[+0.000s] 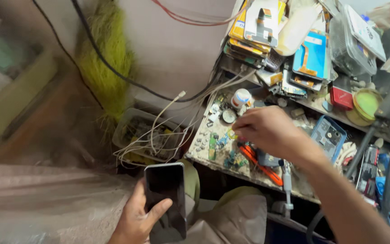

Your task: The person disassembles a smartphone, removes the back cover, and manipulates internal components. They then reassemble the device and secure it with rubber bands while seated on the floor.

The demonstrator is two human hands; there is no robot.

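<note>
cluttered repair bench (231,156), phone parts piled behind; left hand (137,216) clamped on dark phone (165,196) over lap; right hand (267,131) fingers pinched together above bench near small white jar (240,97); pinched item too small to tell

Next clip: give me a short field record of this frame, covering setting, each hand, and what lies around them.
Setting: cluttered repair bench seen from above
Left hand: holds a dark phone, screen blank, thumb across its lower part
Right hand: reaches over the bench, fingertips pinched near small parts; what they hold is too small to tell
Near right hand: orange-handled tool, small white jar, blue phone case
Left of bench: tray with white cables
Back: stacked phone screens
</note>
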